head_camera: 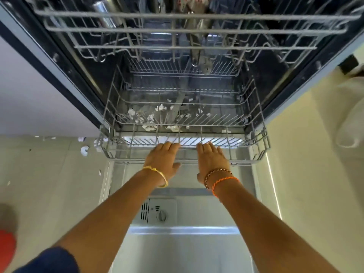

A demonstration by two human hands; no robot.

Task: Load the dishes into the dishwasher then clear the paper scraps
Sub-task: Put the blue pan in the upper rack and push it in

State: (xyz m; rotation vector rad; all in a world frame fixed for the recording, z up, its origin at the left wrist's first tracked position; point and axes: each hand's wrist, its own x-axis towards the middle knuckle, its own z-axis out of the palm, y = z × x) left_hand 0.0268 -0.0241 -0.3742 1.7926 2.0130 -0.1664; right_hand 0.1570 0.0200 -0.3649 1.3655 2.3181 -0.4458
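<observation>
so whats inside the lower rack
No dishes show in the lower rack. White paper scraps lie below its wires on the tub floor. Both hands cover part of the front rim.

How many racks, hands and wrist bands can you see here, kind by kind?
Dishwasher racks: 2, the upper rack and lower rack
Hands: 2, left hand and right hand
Wrist bands: 3, yellow band, beaded band, orange band
Total: 7

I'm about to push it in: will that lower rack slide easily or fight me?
The lower rack looks empty of dishes, so it probably feels light. Being stiff wire, it should move as one piece. Both hands, left and right, rest flat against its front edge, so it should go straight.
</observation>
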